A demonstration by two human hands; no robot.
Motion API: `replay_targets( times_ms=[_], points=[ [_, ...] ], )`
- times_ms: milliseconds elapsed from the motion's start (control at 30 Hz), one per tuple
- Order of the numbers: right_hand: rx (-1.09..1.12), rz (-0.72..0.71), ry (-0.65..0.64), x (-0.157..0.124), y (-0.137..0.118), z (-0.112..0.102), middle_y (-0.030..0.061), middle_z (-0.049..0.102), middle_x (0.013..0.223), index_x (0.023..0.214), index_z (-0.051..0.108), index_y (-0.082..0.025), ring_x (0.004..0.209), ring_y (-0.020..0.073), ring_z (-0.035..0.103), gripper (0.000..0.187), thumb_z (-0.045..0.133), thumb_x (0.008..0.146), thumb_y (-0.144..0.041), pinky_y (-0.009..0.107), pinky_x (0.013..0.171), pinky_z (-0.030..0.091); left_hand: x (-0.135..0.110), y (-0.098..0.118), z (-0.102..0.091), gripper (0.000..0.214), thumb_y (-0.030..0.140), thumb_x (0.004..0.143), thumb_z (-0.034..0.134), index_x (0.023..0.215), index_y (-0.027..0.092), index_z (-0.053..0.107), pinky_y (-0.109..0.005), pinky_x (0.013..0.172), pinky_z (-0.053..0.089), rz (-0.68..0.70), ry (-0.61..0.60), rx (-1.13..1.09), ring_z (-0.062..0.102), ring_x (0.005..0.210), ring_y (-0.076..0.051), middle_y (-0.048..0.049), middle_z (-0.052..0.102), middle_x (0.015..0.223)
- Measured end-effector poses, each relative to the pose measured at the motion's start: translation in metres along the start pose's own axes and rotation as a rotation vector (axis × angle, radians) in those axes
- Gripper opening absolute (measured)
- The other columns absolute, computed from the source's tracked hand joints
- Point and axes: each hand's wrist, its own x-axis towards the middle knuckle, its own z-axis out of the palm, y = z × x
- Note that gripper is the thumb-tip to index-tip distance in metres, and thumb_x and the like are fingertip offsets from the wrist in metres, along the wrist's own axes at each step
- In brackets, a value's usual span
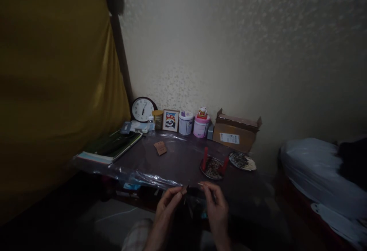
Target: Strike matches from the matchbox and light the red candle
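My left hand (168,206) and my right hand (216,209) are raised at the bottom centre, just in front of the dark tabletop (177,163). Their fingertips pinch toward a small dark object (187,192), which is too dim to identify. A thin pale stick (202,184) shows at my right fingertips. Beyond my hands, a round dish of brown bits (211,168) holds two red sticks (204,158). A white-edged plate of thin sticks (242,161) lies to its right.
Clear plastic (155,178) lines the near table edge. A notebook (110,148), wall clock (142,109), several tins (185,123) and a cardboard box (235,133) stand along the back. A yellow cloth (54,83) fills the left; a bed (318,174) lies right.
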Motion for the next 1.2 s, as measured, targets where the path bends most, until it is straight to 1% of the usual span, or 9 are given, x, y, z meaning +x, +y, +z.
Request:
replay_targets(
  times_ms=[267, 400, 533, 667, 700, 767, 867, 967, 1200],
  points=[
    [-0.062, -0.305, -0.041, -0.012, -0.013, 0.009, 0.0036, 0.069, 0.084, 0.084, 0.063, -0.02, 0.081, 0.0143, 0.066, 0.01, 0.053, 0.086, -0.02, 0.025, 0.075, 0.053, -0.001, -0.002, 0.002, 0.022, 0.031, 0.07, 0.07, 0.088, 0.018, 0.067, -0.025, 0.073, 0.045, 0.019, 0.013, 0.017, 0.062, 0.081, -0.017, -0.0048, 0.07, 0.088],
    [-0.145, -0.43, -0.071, -0.01, -0.018, 0.004, 0.0033, 0.069, 0.086, 0.089, 0.062, -0.021, 0.082, 0.0137, 0.066, 0.012, 0.052, 0.086, -0.015, 0.024, 0.074, 0.053, -0.002, -0.001, 0.004, 0.023, 0.032, 0.068, 0.071, 0.086, 0.017, 0.068, -0.025, 0.074, 0.046, 0.037, 0.018, 0.021, 0.062, 0.081, -0.017, -0.0049, 0.07, 0.087],
    [-0.143, -0.518, -0.015, -0.01, -0.031, -0.004, 0.0034, 0.068, 0.091, 0.096, 0.059, -0.022, 0.086, 0.0139, 0.065, 0.018, 0.053, 0.085, -0.01, 0.026, 0.078, 0.052, 0.001, -0.002, 0.005, 0.024, 0.032, 0.068, 0.072, 0.086, 0.018, 0.068, -0.027, 0.075, 0.046, 0.034, 0.031, -0.008, 0.063, 0.083, -0.018, -0.0056, 0.071, 0.088],
    [-0.204, -0.581, -0.098, -0.008, -0.01, 0.0, 0.0044, 0.07, 0.096, 0.102, 0.061, -0.022, 0.089, 0.0162, 0.065, 0.022, 0.052, 0.086, -0.011, 0.03, 0.08, 0.051, 0.002, -0.002, 0.007, 0.024, 0.031, 0.069, 0.071, 0.087, 0.017, 0.067, -0.025, 0.074, 0.046, 0.034, 0.02, -0.013, 0.063, 0.081, -0.017, -0.0053, 0.071, 0.085],
    [-0.25, -0.579, -0.143, -0.006, 0.0, 0.002, 0.0033, 0.07, 0.092, 0.098, 0.063, -0.023, 0.086, 0.0165, 0.066, 0.019, 0.05, 0.087, -0.015, 0.029, 0.078, 0.052, 0.002, -0.002, 0.007, 0.023, 0.031, 0.069, 0.071, 0.087, 0.017, 0.067, -0.025, 0.074, 0.046, 0.04, 0.015, -0.008, 0.063, 0.081, -0.018, -0.0053, 0.07, 0.084],
    [-0.291, -0.482, -0.096, -0.001, 0.02, 0.006, 0.0029, 0.07, 0.08, 0.087, 0.064, -0.021, 0.073, 0.0157, 0.066, 0.019, 0.045, 0.089, -0.02, 0.027, 0.068, 0.053, 0.002, -0.002, 0.006, 0.023, 0.031, 0.071, 0.069, 0.089, 0.016, 0.067, -0.026, 0.076, 0.046, 0.042, 0.001, -0.011, 0.063, 0.085, -0.019, -0.0059, 0.07, 0.085],
    [-0.249, -0.297, 0.025, 0.006, 0.033, 0.005, 0.0046, 0.069, 0.085, 0.086, 0.063, -0.019, 0.08, 0.0158, 0.066, 0.018, 0.048, 0.09, -0.027, 0.027, 0.073, 0.051, 0.002, -0.002, 0.003, 0.021, 0.03, 0.074, 0.067, 0.09, 0.016, 0.065, -0.027, 0.074, 0.048, 0.024, -0.001, -0.028, 0.064, 0.083, -0.018, -0.0069, 0.071, 0.087],
    [-0.172, -0.221, 0.075, 0.009, 0.026, 0.0, 0.0044, 0.068, 0.085, 0.083, 0.063, -0.018, 0.082, 0.0157, 0.064, 0.018, 0.052, 0.088, -0.031, 0.027, 0.076, 0.049, 0.003, -0.005, -0.002, 0.02, 0.029, 0.075, 0.066, 0.09, 0.016, 0.066, -0.024, 0.072, 0.048, 0.031, 0.026, -0.014, 0.064, 0.082, -0.017, -0.0067, 0.072, 0.089],
    [-0.109, -0.246, 0.102, 0.002, 0.005, 0.002, 0.0028, 0.067, 0.082, 0.084, 0.063, -0.019, 0.079, 0.0142, 0.063, 0.011, 0.055, 0.086, -0.026, 0.025, 0.075, 0.05, 0.003, -0.007, -0.003, 0.016, 0.027, 0.076, 0.066, 0.089, 0.017, 0.066, -0.021, 0.073, 0.047, -0.002, 0.017, -0.045, 0.063, 0.08, -0.014, -0.0031, 0.071, 0.085]
  ],
)
